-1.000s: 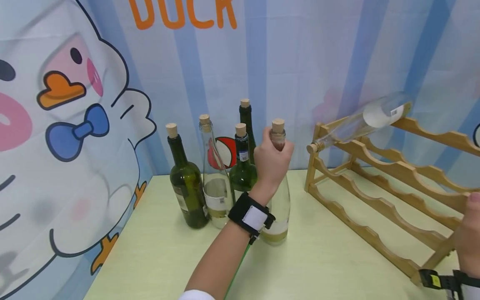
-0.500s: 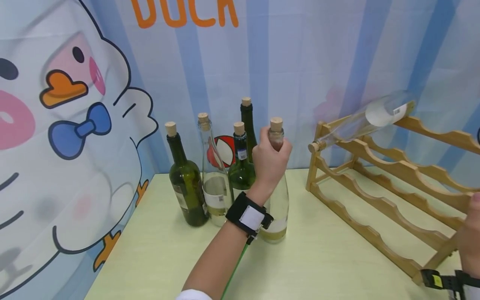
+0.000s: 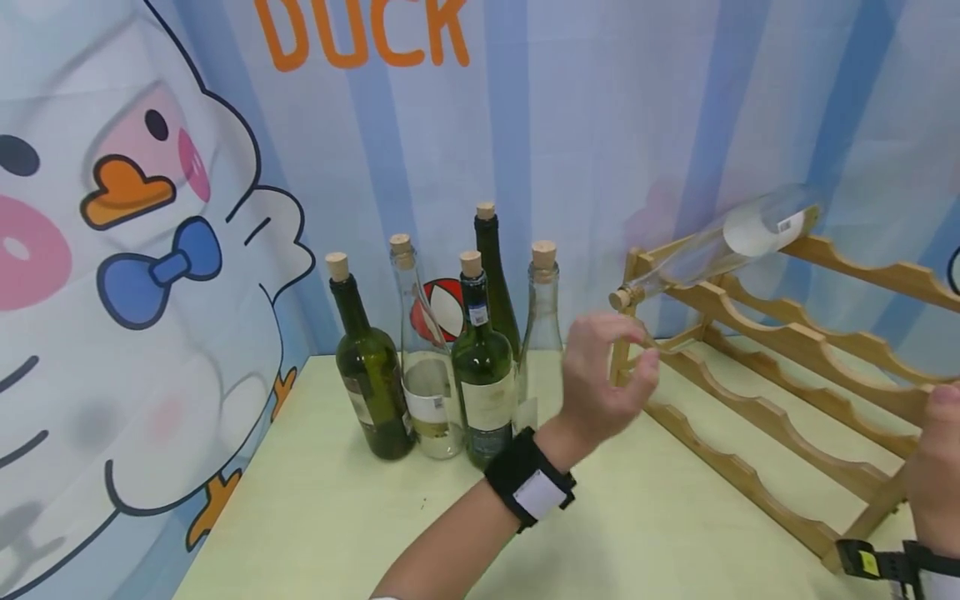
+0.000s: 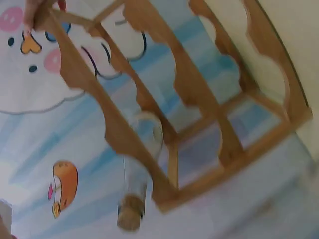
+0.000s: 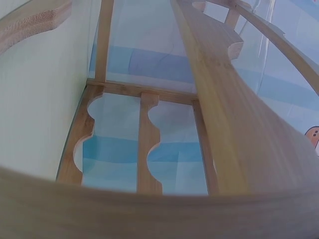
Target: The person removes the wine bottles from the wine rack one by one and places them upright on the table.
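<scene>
Clear corked bottle [image 3: 543, 321], upright on the pale table [image 3: 337, 517], rightmost of five standing close together at the back. Beside it a green labelled bottle [image 3: 483, 379] in front, a tall dark bottle [image 3: 491, 267] behind, then a clear labelled bottle [image 3: 423, 379] and a dark green bottle [image 3: 371, 387] to the left. All corked, all untouched.

Left hand [image 3: 603, 375] in mid-air just right of the clear corked bottle, between it and the wooden rack [image 3: 750, 404]. Fingers loosely curled, thumb apart, nothing in them. Black band with a white patch on the wrist.

Wooden rack on the right part of the table, scalloped rails in tiers. One clear bottle lying [image 3: 720, 246] on the top tier, cork toward the standing bottles, seen from below in the left wrist view [image 4: 137, 169].

Right hand [image 3: 937, 467] at the rack's near right end, fingers [image 4: 37, 10] wrapped round its corner post, apparently to steady it.

Striped blue backdrop [image 3: 150, 208] with a cartoon duck behind everything.

Probable step: empty-handed, between standing bottles and rack. Next move, as a judgement: a firm wrap round one bottle's neck, a straight lift clear of the neighbours, then a tilt to horizontal before any free scallop, with the rack braced.
</scene>
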`<state>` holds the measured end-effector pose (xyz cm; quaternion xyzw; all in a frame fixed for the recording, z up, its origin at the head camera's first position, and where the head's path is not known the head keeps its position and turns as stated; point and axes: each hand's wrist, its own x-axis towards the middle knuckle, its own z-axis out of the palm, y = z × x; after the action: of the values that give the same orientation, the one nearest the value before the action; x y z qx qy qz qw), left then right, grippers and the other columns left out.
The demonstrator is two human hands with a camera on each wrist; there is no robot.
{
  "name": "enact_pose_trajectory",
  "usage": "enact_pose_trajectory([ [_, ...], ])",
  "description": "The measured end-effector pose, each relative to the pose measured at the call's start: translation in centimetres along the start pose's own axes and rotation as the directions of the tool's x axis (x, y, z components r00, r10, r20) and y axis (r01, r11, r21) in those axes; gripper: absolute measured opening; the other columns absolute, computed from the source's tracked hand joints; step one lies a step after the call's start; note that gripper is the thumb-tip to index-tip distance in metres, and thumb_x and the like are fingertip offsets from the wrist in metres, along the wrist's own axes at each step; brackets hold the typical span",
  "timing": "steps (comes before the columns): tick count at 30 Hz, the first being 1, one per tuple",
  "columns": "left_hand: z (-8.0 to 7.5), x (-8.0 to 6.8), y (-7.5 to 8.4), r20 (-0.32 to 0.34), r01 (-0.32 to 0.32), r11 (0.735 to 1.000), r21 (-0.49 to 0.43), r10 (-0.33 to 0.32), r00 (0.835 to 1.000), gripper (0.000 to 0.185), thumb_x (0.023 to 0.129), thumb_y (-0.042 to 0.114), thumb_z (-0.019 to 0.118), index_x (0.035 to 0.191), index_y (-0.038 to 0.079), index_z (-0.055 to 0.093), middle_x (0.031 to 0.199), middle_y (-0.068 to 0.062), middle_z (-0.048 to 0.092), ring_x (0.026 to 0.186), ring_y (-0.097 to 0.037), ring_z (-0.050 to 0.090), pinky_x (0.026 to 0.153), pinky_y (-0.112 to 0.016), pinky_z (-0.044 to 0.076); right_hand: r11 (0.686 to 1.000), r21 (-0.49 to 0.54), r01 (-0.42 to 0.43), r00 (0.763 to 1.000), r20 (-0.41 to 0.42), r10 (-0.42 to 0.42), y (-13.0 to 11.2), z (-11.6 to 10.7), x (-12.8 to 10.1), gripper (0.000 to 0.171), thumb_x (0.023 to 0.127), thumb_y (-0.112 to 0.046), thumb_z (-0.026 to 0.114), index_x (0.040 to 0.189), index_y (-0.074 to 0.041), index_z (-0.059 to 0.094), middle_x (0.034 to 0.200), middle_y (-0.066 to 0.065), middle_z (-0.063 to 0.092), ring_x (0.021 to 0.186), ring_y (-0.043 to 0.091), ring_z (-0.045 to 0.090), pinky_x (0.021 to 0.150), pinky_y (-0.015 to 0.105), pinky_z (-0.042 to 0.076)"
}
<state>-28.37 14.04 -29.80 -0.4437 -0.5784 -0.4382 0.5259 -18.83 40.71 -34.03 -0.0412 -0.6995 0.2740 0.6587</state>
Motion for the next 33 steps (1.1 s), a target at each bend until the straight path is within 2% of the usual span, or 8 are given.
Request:
enact_pose_trajectory([
  [3, 2.3, -1.3, 1.6, 0.247, 0.296, 0.943, -0.154, -0.253, 0.935, 0.011, 0.084, 0.016, 0.05, 0.085, 0.005, 0.054, 0.083, -0.005, 0.056, 0.082, -0.01, 0.053, 0.078, -0.015, 0.04, 0.998, -0.018, -0.055, 0.998, 0.005, 0.055, 0.0, -0.1, -0.1, 0.031, 0.09, -0.023, 0.048, 0.084, 0.006, 0.059, 0.086, -0.033, 0.035, 0.08, -0.017, 0.031, 0.076, 0.01, 0.023],
  [5, 3.8, -2.2, 1.8, 0.372, 0.599, 0.774, -0.206, -0.504, 0.78, 0.015, 0.086, 0.021, 0.052, 0.09, 0.007, 0.054, 0.087, -0.001, 0.057, 0.083, -0.005, 0.051, 0.077, -0.013, 0.039, 0.991, -0.033, -0.126, 0.992, 0.007, 0.126, 0.1, -0.1, -0.2, 0.019, 0.09, -0.021, 0.048, 0.082, -0.011, 0.062, 0.086, -0.034, 0.036, 0.082, -0.016, 0.033, 0.08, 0.01, 0.027],
  [9, 6.8, -3.3, 1.0, 0.42, 0.913, 0.253, -0.32, -0.826, 0.376, 0.029, 0.082, 0.026, 0.059, 0.106, 0.015, 0.048, 0.097, 0.003, 0.053, 0.087, -0.004, 0.048, 0.075, -0.02, 0.041, 0.978, 0.001, -0.209, 0.977, 0.03, 0.209, 0.1, -0.1, -0.7, 0.027, 0.088, -0.013, 0.043, 0.066, -0.027, 0.046, 0.081, -0.033, 0.038, 0.089, -0.015, 0.037, 0.094, 0.016, 0.028],
  [13, 8.9, -3.3, -0.1, 0.374, 0.903, 0.002, -0.43, -0.91, 0.18, 0.053, 0.077, 0.027, 0.067, 0.119, 0.019, 0.036, 0.103, 0.002, 0.048, 0.092, -0.013, 0.048, 0.079, -0.033, 0.043, 0.979, 0.102, -0.175, 0.984, 0.055, 0.17, 0.2, -0.2, -1.2, 0.028, 0.09, -0.013, 0.043, 0.066, -0.028, 0.04, 0.081, -0.031, 0.04, 0.095, -0.013, 0.039, 0.097, 0.018, 0.026],
  [16, 9.8, -2.8, -1.1, 0.338, 0.859, -0.069, -0.507, -0.933, 0.125, 0.058, 0.075, 0.031, 0.069, 0.119, 0.015, 0.035, 0.105, -0.002, 0.047, 0.094, -0.016, 0.046, 0.082, -0.037, 0.039, 0.974, 0.163, -0.157, 0.988, 0.035, 0.153, 0.3, 0.0, -1.5, 0.016, 0.09, -0.018, 0.047, 0.086, -0.034, 0.045, 0.093, -0.029, 0.044, 0.102, -0.009, 0.041, 0.094, 0.016, 0.027],
  [25, 10.3, -0.7, -4.8, 0.275, 0.779, -0.157, -0.607, -0.961, 0.021, 0.066, 0.072, 0.053, 0.063, 0.128, 0.028, 0.038, 0.105, 0.001, 0.054, 0.084, -0.015, 0.046, 0.066, -0.026, 0.034, 0.99, 0.123, -0.065, 0.997, -0.041, 0.071, 0.2, 0.7, -0.6, 0.046, 0.087, -0.03, 0.052, 0.077, 0.015, 0.05, 0.099, -0.029, 0.046, 0.104, -0.01, 0.041, 0.097, 0.023, 0.029],
  [29, 10.7, -0.2, -5.3, 0.281, 0.771, -0.168, -0.615, -0.96, 0.015, 0.034, 0.075, 0.05, 0.062, 0.101, 0.028, 0.058, 0.096, 0.004, 0.051, 0.086, -0.014, 0.045, 0.068, -0.027, 0.036, 0.991, 0.11, -0.071, 0.996, -0.044, 0.076, 0.3, 0.4, -0.2, 0.043, 0.086, -0.027, 0.051, 0.078, 0.015, 0.051, 0.099, -0.03, 0.046, 0.104, -0.01, 0.041, 0.095, 0.021, 0.029],
  [33, 11.0, -0.3, -4.9, 0.279, 0.774, -0.122, -0.621, -0.958, 0.073, 0.021, 0.079, 0.04, 0.062, 0.094, 0.025, 0.06, 0.096, 0.004, 0.051, 0.085, -0.014, 0.046, 0.068, -0.027, 0.036, 0.992, 0.105, -0.063, 0.996, -0.055, 0.069, 0.7, 0.2, 0.1, 0.048, 0.086, -0.027, 0.051, 0.083, 0.021, 0.047, 0.097, -0.03, 0.046, 0.103, -0.011, 0.041, 0.097, 0.023, 0.029],
])
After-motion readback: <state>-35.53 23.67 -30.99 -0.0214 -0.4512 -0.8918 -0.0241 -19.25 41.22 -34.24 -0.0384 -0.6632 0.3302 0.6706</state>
